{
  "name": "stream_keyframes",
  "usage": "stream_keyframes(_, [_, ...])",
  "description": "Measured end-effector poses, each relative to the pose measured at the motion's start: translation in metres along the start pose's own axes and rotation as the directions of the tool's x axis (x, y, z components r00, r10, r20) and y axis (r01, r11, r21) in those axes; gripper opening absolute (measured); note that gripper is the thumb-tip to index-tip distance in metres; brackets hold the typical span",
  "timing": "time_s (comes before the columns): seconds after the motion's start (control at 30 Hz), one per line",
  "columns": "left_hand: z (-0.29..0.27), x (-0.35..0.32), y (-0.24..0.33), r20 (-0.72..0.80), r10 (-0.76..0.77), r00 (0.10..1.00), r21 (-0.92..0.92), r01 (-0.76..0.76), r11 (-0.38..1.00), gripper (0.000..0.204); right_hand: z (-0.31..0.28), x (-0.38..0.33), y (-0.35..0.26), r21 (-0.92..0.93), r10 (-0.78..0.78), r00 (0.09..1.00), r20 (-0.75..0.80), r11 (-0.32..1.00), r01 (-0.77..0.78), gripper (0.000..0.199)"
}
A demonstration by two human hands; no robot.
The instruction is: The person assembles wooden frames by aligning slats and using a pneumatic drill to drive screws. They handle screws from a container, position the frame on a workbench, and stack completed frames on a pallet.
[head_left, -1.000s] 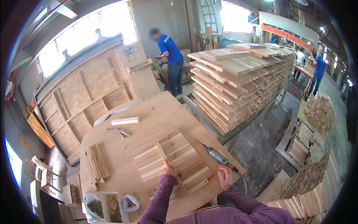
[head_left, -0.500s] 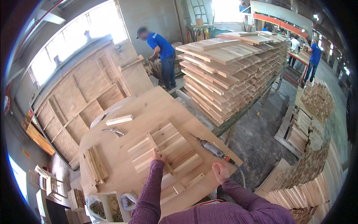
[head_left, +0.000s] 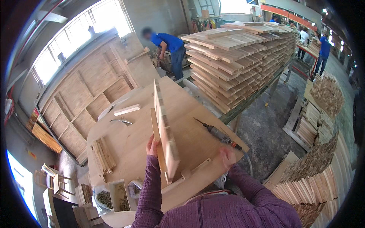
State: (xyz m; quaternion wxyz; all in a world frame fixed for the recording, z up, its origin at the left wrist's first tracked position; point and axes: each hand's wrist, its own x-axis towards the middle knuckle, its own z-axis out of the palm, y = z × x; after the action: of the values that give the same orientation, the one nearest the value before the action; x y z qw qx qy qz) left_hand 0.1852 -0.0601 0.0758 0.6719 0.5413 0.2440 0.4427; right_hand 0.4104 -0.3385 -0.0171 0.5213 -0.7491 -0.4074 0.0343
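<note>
Laminated wood panel [head_left: 167, 140]: pale and brown strips edge-joined, flat faces, square edges; stands on edge, steeply tilted, above the middle of the tabletop [head_left: 201, 152]. Narrow straight batten [head_left: 158, 144] lies along its left face. Left hand [head_left: 153, 146], forearm in ribbed purple knit reaching forward, has its grip pinching the batten. Right hand [head_left: 228, 156] blurred, just beside the rear of a grey-bodied drill [head_left: 218, 133] with slender bit and hose; cannot tell whether this grip is spread or pressed together. Tabletop smooth, tan, with a rounded left side; it carries a rectangular wood block [head_left: 127, 110], metal blow gun [head_left: 122, 121], rough batten bundle [head_left: 103, 156], and a box [head_left: 120, 195] of small fasteners. Workshop beyond: tall stack of panels [head_left: 235, 62], worker in blue shirt [head_left: 169, 42] bending, grey concrete floor [head_left: 262, 133].
</note>
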Motion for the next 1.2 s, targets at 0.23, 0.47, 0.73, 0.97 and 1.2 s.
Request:
stream_keyframes(0.23, [-0.019, -0.045, 0.048, -0.052, -0.020, 0.998, 0.056, 0.023, 0.998, 0.047, 0.001, -0.003, 0.009, 0.031, 0.062, 0.998, -0.031, 0.998, -0.061, 0.031])
stream_keyframes(0.47, [-0.060, -0.057, 0.080, -0.206, 0.012, 0.979, 0.083, 0.005, 0.997, 0.047, 0.005, -0.002, 0.006, 0.093, 0.080, 0.997, 0.006, 0.992, -0.081, 0.031])
stream_keyframes(0.73, [-0.075, -0.075, 0.087, -0.328, -0.006, 0.945, 0.127, 0.050, 0.991, 0.048, -0.003, 0.008, -0.003, -0.034, 0.020, 0.996, 0.083, 0.999, -0.017, 0.022])
stream_keyframes(0.97, [-0.063, -0.080, 0.085, -0.385, -0.036, 0.922, 0.164, 0.107, 0.981, 0.048, 0.000, 0.011, 0.002, 0.032, -0.006, 0.997, 0.075, 0.999, 0.004, 0.021])
stream_keyframes(1.2, [-0.051, -0.096, 0.081, -0.413, -0.060, 0.909, 0.187, 0.149, 0.971, 0.049, -0.002, 0.011, -0.001, 0.009, -0.024, 0.995, 0.101, 1.000, 0.024, 0.017])
